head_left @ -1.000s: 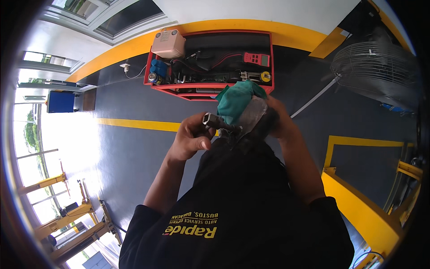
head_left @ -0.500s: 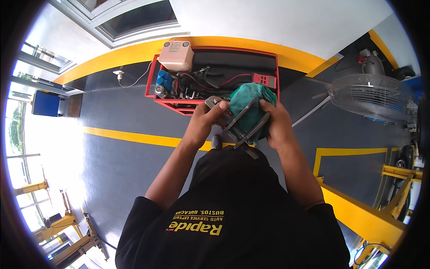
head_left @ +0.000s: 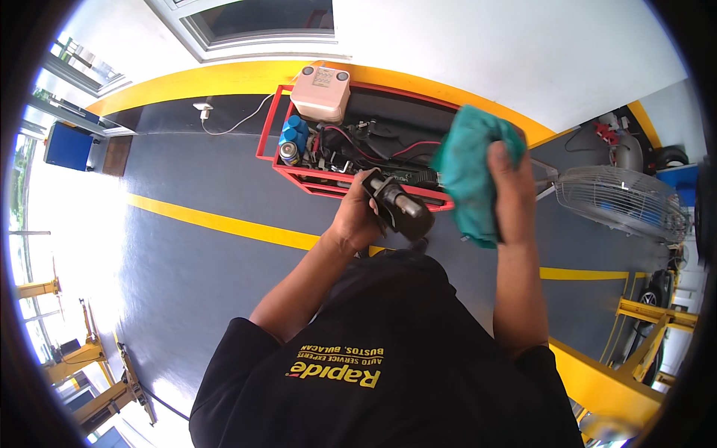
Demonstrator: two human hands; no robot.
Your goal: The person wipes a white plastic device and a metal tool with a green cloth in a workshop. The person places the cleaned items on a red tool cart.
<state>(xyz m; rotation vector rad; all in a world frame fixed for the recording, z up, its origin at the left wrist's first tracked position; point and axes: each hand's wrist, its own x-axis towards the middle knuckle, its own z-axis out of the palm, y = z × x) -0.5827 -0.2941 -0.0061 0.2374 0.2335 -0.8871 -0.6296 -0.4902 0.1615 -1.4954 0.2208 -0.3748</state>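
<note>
In front of my chest, my left hand (head_left: 355, 216) is closed around a dark metal part (head_left: 403, 207) with a shiny cylindrical stub on its face. The far end of this part is dark and rounded, and its exact kind cannot be made out. To the right, my right hand (head_left: 515, 196) grips a green cloth (head_left: 474, 175), bunched up and hanging down beside the fingers. Cloth and metal part are apart. Behind them is a red tool cart (head_left: 305, 179), its right end hidden by the cloth.
On the cart stand a pale pink box (head_left: 321, 95), blue-topped cans (head_left: 293, 138) and a jumble of tools and cables. A caged fan (head_left: 624, 200) is on the right. Yellow lift beams (head_left: 605, 381) lie at lower right, and a wall borders the far side.
My right hand has lifted the green cloth off the metal part and moved it right. The part has turned in my left hand, so its cylindrical stub now shows.
</note>
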